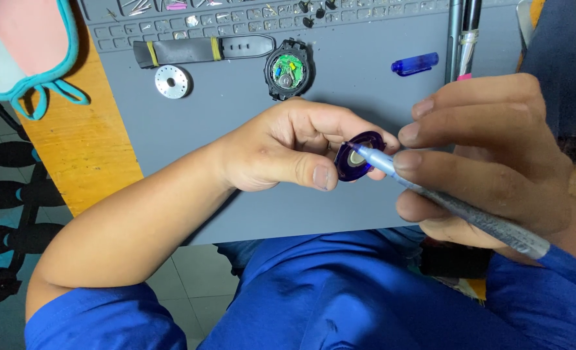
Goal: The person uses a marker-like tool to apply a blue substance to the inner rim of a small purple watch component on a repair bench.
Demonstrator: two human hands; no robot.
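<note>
My left hand (288, 152) pinches a small round purple case (359, 155) between thumb and fingers, held above the grey mat (223, 129). My right hand (495, 155) grips a slim translucent pen-like tool (456, 210), and its tip rests inside the purple case. An opened watch (288, 70) with a black strap lies face down at the mat's far side, its green movement showing. Beside it to the left lies a round silver case back (171, 81).
A blue cap (415, 63) lies on the mat to the right of the watch. Two dark pens (464, 35) stand at the far right. Small screws and parts sit in the mat's tray cells (236, 19). A pink and teal object (22, 52) rests on the wooden tabletop (87, 142).
</note>
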